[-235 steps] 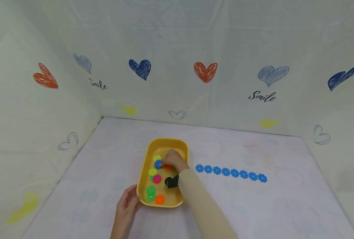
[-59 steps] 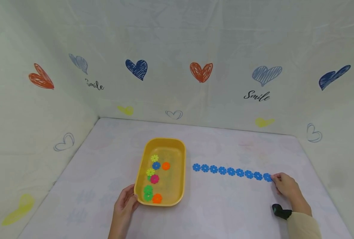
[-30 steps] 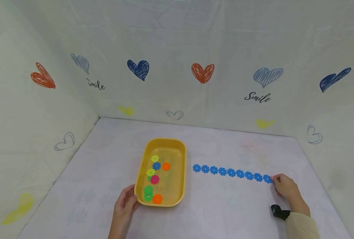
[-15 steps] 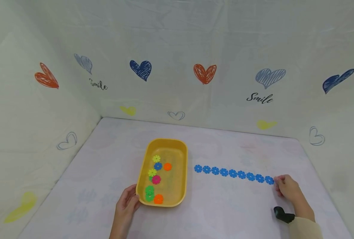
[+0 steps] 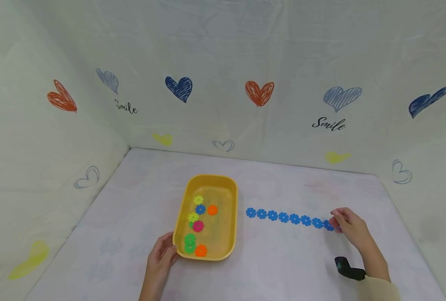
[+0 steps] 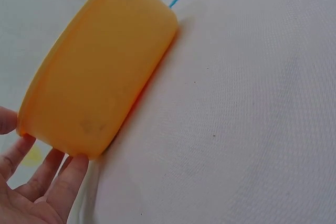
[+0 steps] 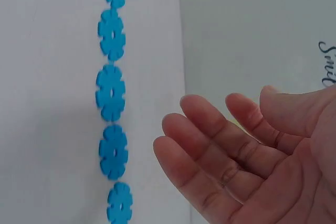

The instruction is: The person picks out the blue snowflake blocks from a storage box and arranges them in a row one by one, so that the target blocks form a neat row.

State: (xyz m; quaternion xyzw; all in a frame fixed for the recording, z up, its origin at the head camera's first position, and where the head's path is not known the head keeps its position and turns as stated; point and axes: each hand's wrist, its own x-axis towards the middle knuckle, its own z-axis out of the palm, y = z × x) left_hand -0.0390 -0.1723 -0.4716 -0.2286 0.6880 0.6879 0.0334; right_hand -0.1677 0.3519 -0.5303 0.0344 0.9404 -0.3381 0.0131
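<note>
A yellow tray (image 5: 233, 217) sits left of centre on the table, with several coloured flower discs in it, among them a blue one (image 5: 200, 209) and a pink one (image 5: 198, 226). My left hand (image 5: 162, 256) holds its near left corner; in the left wrist view the thumb lies at the rim and the fingers (image 6: 58, 182) lie against the tray wall (image 6: 100, 82). A row of blue flower discs (image 5: 288, 218) runs right of the tray. My right hand (image 5: 346, 222) hovers over the row's right end, fingers relaxed and empty (image 7: 220, 116) beside the blue discs (image 7: 111, 93).
The table (image 5: 283, 267) is a pale cloth surface boxed in by white walls printed with hearts on the left, back and right. A black wrist camera (image 5: 345, 268) shows on my right forearm.
My right hand took a blue disc from the tray and added it to the row's right end. In the last half second it let go, lifted and shifted left. The left hand stayed put.
</note>
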